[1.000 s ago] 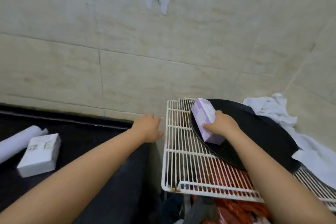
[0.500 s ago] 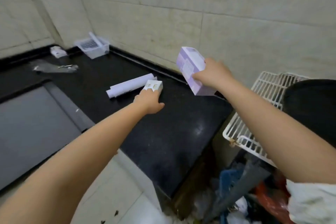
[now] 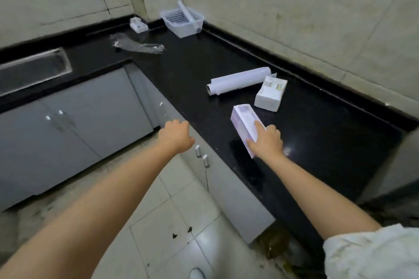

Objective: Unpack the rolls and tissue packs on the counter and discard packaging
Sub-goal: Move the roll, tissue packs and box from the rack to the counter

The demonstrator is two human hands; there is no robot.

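Observation:
My right hand (image 3: pixel 266 141) grips a pale purple tissue pack (image 3: pixel 244 126) low over the black counter (image 3: pixel 317 133), near its front edge. Just beyond lie a white tissue pack (image 3: pixel 271 93) and a white roll (image 3: pixel 238 80) on its side. My left hand (image 3: pixel 175 136) hangs in front of the counter edge, fingers loosely curled and holding nothing. Crumpled clear plastic wrap (image 3: pixel 136 44) lies farther back on the counter.
A white plastic basket (image 3: pixel 181 21) with a roll leaning in it stands in the back corner, a small white pack (image 3: pixel 138 25) beside it. A sink (image 3: pixel 34 68) is set in the counter at left. Grey cabinet doors (image 3: pixel 90 111) and a tiled floor lie below.
My right hand carried the purple pack from the wire rack over to the counter and lowered it there. My left hand drew back from the counter. The view swung left.

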